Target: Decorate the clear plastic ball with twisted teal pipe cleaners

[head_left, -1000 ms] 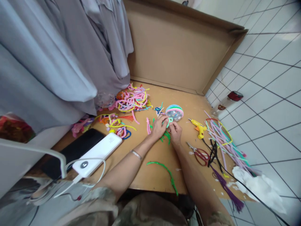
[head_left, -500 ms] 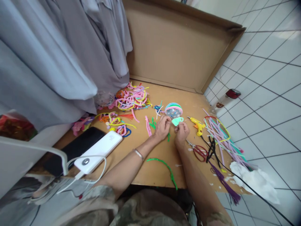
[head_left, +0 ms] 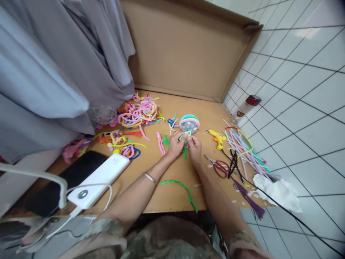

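A small mint-green pipe-cleaner piece [head_left: 188, 133], bent into a loop at its end, sits between the fingertips of both hands. My left hand [head_left: 175, 144] pinches it from the left, its fingers covering much of the piece. On the other side, my right hand [head_left: 195, 148] is closed with its fingertips at the piece's right end. Just beyond them stands a clear dome-like ornament [head_left: 189, 124] banded in pink, green and blue. Short green pipe-cleaner bits [head_left: 184, 154] lie under my hands, and pink twisted strips [head_left: 161, 143] rest left of my left hand.
Right: yellow glue gun [head_left: 217, 138], red-handled scissors [head_left: 221, 168], lilac pipe cleaners [head_left: 244, 151], purple tassel [head_left: 249, 198], white wad [head_left: 279, 190], bottle [head_left: 244, 109]. Left: tangled pink pipe cleaners [head_left: 140, 113], white power bank [head_left: 101, 180], black phone [head_left: 67, 181]. A green strip [head_left: 183, 189] lies in front.
My hands have drawn together around the mint-green piece, and my left fingers now cover its wider part, which showed before. The whole view has shifted, so things on the table appear further left.
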Tool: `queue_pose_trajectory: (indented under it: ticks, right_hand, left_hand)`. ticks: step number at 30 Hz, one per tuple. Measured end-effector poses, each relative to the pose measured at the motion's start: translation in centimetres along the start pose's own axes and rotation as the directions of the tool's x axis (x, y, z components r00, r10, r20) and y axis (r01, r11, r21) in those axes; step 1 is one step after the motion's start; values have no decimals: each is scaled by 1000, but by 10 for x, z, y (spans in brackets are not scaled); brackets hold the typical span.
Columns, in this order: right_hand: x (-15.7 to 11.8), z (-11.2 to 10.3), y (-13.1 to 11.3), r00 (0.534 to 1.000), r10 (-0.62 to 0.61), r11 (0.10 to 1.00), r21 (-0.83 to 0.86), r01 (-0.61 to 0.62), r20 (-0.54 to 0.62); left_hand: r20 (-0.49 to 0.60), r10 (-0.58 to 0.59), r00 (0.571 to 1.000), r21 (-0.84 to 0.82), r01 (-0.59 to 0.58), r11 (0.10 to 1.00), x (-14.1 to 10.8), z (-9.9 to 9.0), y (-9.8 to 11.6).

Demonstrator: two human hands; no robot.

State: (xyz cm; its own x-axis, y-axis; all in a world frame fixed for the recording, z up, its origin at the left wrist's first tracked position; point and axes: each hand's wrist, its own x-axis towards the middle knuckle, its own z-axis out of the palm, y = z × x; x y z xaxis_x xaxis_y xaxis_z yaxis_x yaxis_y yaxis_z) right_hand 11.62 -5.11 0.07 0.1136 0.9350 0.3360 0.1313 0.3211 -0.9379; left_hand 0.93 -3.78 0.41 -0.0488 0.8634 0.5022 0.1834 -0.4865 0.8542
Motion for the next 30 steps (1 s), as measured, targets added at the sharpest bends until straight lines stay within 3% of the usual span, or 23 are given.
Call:
queue_pose_trajectory:
  ticks: [7, 16, 25, 30]
  right_hand:
    - [-1, 1, -2, 998, -35, 999, -24, 34, -44]
    - [-2, 2, -2, 1000, 5, 998, 60, -4, -11]
    - [-1, -1, 9, 998, -47, 997, -62, 44, -49]
    - [-1, -2, 11, 999, -39, 996, -83, 36, -34]
  left_hand:
    - [0, -103, 995, -107, 102, 989, 0, 1, -1]
    - [-45, -81, 996, -39, 79, 996, 1, -2, 0]
    - [-11, -123, 992, -93, 122, 988, 0, 2, -3]
    - [22, -95, 995, -18, 96, 995, 0, 1, 0]
